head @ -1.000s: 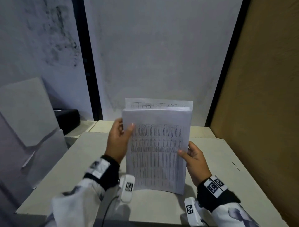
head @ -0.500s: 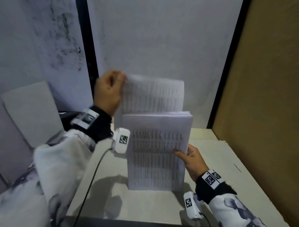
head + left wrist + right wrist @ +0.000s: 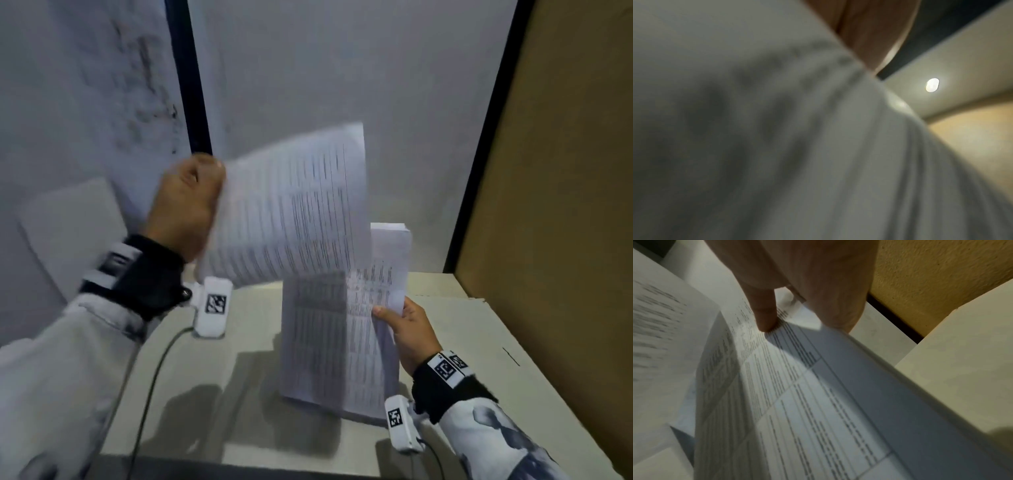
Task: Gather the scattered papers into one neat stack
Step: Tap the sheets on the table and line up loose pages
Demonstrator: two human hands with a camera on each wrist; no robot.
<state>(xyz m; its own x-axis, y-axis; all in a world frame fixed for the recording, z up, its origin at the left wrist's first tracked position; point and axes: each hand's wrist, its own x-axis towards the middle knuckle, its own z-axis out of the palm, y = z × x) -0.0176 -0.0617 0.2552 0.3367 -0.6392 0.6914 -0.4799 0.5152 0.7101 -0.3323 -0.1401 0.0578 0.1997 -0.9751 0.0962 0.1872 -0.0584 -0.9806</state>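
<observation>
Loose sheet [image 3: 291,205]: raised, tilted, pinched by left hand [image 3: 185,202] at 10 o'clock. Paper stack [image 3: 342,342]: upright on desk [image 3: 479,342], right hand [image 3: 407,329] fingers [image 3: 764,311] pinching its 3 o'clock edge.

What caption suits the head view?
Left hand lifts one printed sheet while right hand steadies the upright paper stack.

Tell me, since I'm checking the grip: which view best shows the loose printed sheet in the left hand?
Head view: the loose printed sheet shows whole, tilted, pinched by the left hand. Left wrist gives only a blurred closeup; right wrist catches just its edge.
</observation>
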